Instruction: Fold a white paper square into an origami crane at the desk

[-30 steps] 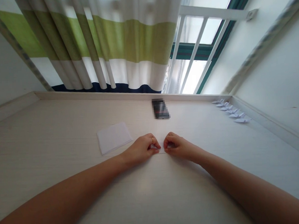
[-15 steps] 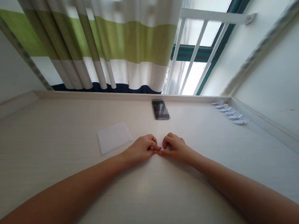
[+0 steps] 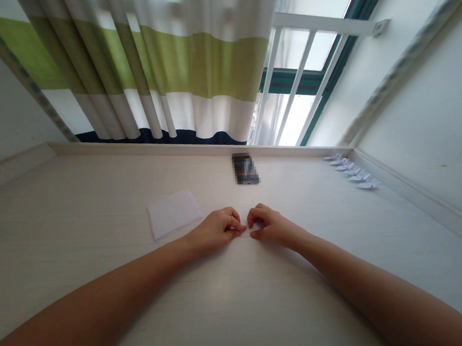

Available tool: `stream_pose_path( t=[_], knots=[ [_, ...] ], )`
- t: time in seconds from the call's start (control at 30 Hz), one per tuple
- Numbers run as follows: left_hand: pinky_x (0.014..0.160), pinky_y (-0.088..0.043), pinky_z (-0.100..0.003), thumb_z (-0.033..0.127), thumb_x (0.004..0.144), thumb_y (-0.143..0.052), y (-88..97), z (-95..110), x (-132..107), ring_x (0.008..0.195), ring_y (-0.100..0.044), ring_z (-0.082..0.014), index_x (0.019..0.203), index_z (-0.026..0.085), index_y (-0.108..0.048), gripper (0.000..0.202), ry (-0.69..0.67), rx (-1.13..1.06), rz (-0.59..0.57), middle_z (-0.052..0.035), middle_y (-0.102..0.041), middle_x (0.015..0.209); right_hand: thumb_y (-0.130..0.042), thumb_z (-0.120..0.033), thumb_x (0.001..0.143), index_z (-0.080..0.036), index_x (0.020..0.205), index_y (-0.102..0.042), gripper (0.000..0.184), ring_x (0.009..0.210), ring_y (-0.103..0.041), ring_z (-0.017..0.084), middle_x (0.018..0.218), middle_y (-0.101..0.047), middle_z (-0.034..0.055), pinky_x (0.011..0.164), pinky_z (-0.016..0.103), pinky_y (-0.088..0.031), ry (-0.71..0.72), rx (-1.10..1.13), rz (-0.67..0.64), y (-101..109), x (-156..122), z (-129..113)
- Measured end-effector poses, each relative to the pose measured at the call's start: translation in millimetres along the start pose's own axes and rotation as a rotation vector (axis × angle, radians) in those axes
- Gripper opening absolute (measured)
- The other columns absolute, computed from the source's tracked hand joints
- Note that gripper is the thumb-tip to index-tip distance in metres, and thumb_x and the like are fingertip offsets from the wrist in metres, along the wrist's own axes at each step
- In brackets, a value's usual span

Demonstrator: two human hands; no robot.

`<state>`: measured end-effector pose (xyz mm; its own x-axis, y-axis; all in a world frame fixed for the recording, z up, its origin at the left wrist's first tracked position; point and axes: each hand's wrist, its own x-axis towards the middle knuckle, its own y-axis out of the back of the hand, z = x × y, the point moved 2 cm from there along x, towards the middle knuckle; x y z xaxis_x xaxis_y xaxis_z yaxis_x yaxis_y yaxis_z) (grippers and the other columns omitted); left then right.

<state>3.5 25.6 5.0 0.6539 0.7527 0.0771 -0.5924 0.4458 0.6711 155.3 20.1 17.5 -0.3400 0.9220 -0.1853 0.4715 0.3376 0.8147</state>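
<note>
Flat white sheets (image 3: 174, 213) lie at your left, apparently unused. Your left hand (image 3: 215, 229) seems to pinch a small white paper (image 3: 245, 234), which sits between both hands and looks unfinished; its near edge runs left to right, its long axis hidden. Whether your right hand (image 3: 272, 227) grips it, I cannot tell. Far right, folded paper figures (image 3: 358, 179) look finished.

So the right hand (image 3: 271, 227) is pulled back from the left hand (image 3: 216, 229) versus half a second ago. Thumbs aren't touching anymore.
</note>
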Motion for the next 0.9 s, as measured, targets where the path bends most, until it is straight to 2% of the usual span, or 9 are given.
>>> stream_pose_path(
  t=[0.13,0.33,0.53,0.7,0.9],
  knots=[
    [0.063,-0.038,-0.020,0.023,0.074,-0.051,0.0,-0.6,0.4,0.068,-0.052,-0.0106,0.079,0.017,-0.068,0.018,0.004,-0.007,0.000,-0.0024,-0.055,0.084,-0.058,-0.006,0.059,-0.017,0.070,-0.054,0.016,0.076,-0.047,0.013,0.080,-0.047,-0.0009,0.072,0.026,-0.035,0.049,0.048,-0.017,0.6,1.9,6.5],
    [0.055,-0.036,-0.020,0.024,0.073,-0.051,-4.5,-0.5,-1.2,0.057,-0.046,-0.0070,0.080,0.018,-0.068,0.020,0.042,-0.017,0.044,-0.0009,-0.053,0.085,-0.058,-0.005,0.058,-0.017,0.069,-0.054,0.017,0.076,-0.047,0.013,0.080,-0.047,-0.0005,0.071,0.026,-0.035,0.035,0.073,-0.014,-0.4,2.4,6.4],
    [0.066,-0.038,-0.022,0.028,0.065,-0.060,-8.4,3.6,1.1,0.068,-0.051,-0.0112,0.072,0.017,-0.064,0.013,0.102,-0.017,0.143,0.0004,-0.056,0.080,-0.059,-0.005,0.058,-0.017,0.070,-0.055,0.018,0.073,-0.046,0.012,0.080,-0.047,-0.0006,0.068,0.025,-0.036,0.026,0.080,0.005,-1.6,2.2,5.7],
    [0.065,-0.038,-0.023,0.023,0.064,-0.060,-6.6,1.1,3.4,0.068,-0.051,-0.0124,0.077,0.017,-0.062,0.014,0.146,-0.051,0.100,0.0005,-0.056,0.078,-0.058,-0.005,0.057,-0.018,0.070,-0.056,0.018,0.072,-0.047,0.012,0.080,-0.048,-0.0007,0.068,0.025,-0.036,0.039,0.080,0.003,-2.3,3.5,7.5],
    [0.060,-0.038,-0.022,0.015,0.063,-0.057,0.2,-3.2,2.5,0.064,-0.048,-0.0115,0.087,0.016,-0.064,0.025,0.154,-0.092,-0.020,-0.0010,-0.055,0.083,-0.058,-0.005,0.058,-0.017,0.071,-0.056,0.018,0.073,-0.047,0.012,0.082,-0.048,0.0000,0.069,0.025,-0.036,0.041,0.086,-0.011,-0.9,3.5,8.2]
  ],
)
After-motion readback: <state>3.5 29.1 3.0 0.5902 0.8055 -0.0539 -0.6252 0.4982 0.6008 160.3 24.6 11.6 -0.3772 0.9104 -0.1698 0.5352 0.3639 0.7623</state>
